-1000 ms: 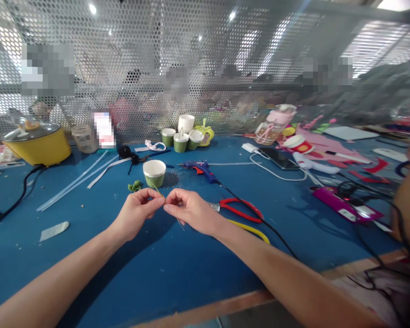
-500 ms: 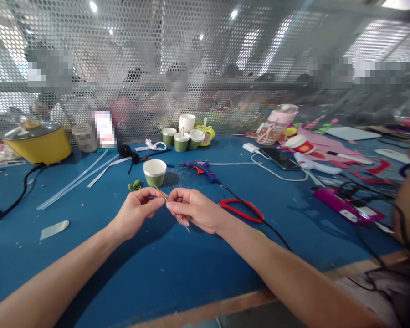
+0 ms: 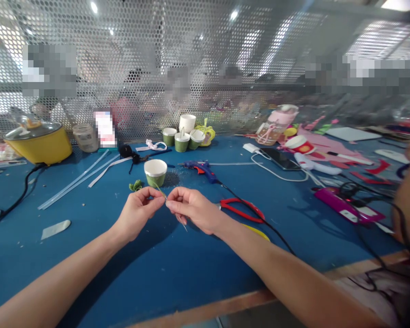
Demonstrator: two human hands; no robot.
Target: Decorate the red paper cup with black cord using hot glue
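Working over the blue table (image 3: pixel 89 255), I have my left hand (image 3: pixel 136 214) and right hand (image 3: pixel 194 212) pinched together on a thin green wire (image 3: pixel 161 192), held just above the tabletop near the green cup (image 3: pixel 155 173). I judge the job mid-way: four finished-looking cups (image 3: pixel 184 134) stand at the back, this cup bears no handle. The wire looks slender and stiff, with its tail poking below my right fingers (image 3: pixel 172 205).
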